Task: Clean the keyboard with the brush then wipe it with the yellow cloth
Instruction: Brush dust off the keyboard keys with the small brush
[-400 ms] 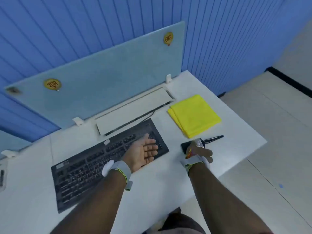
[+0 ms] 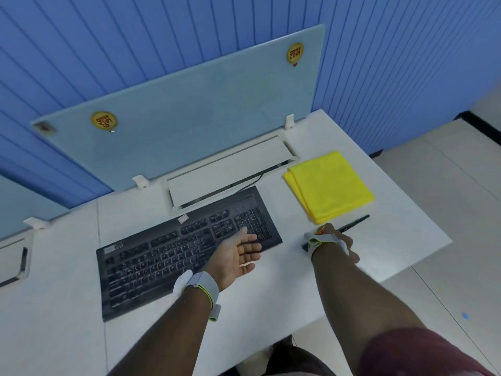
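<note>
Centre frame: the left hand (image 2: 238, 253) is hovering palm-up, fingers spread wide, over the keyboard (image 2: 173, 251). Right of centre, the right hand (image 2: 334, 242) is covering the brush (image 2: 353, 223); whether it is gripping cannot be told. The yellow cloth (image 2: 329, 185) is lying folded just above.

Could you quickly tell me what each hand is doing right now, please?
Left hand: open, palm up over the keyboard, holding nothing.
Right hand: on the brush; grip cannot be told.

Black keyboard (image 2: 173, 248) slanted on white desk; folded yellow cloth (image 2: 329, 184) right; black brush (image 2: 353, 223) just below.
</note>
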A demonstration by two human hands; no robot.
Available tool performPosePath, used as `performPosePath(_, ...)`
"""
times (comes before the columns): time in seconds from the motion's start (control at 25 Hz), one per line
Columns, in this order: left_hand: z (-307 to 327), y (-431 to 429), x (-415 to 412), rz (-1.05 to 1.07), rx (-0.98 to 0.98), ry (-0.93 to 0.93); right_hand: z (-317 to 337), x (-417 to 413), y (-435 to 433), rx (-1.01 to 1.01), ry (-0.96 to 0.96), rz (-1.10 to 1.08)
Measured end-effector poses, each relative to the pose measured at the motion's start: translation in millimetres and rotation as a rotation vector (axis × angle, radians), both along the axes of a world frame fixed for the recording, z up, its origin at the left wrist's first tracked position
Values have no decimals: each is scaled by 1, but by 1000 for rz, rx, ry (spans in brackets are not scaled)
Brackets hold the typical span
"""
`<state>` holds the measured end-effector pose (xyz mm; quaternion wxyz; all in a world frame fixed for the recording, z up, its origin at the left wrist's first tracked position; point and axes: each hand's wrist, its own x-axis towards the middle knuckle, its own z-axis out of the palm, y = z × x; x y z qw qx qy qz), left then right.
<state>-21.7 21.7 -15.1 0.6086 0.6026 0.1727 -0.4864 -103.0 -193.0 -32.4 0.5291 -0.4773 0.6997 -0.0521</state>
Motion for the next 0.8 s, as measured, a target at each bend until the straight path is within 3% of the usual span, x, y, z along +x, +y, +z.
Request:
performPosePath(0.12, 1, 26, -1, 64, -6, -6, 4, 17, 10, 31, -176, -4)
performPosePath(0.2, 2, 46, 0, 113, -5, -8, 6, 34, 34, -114, -253, -85)
performPosePath(0.36, 6, 95, 9, 267, 1, -50, 33, 87, 107, -272, -483, 70)
performPosePath(0.48, 9, 145, 26, 472, 90, -193, 50, 119, 163, -197, -616, 208)
performPosePath(0.64, -2, 229, 51, 849, 406, -284, 42, 146, 229, 10, -627, 400)
performPosePath(0.8, -19, 294, 65, 785, 515, -280, 42, 162, 291, 102, -623, 668)
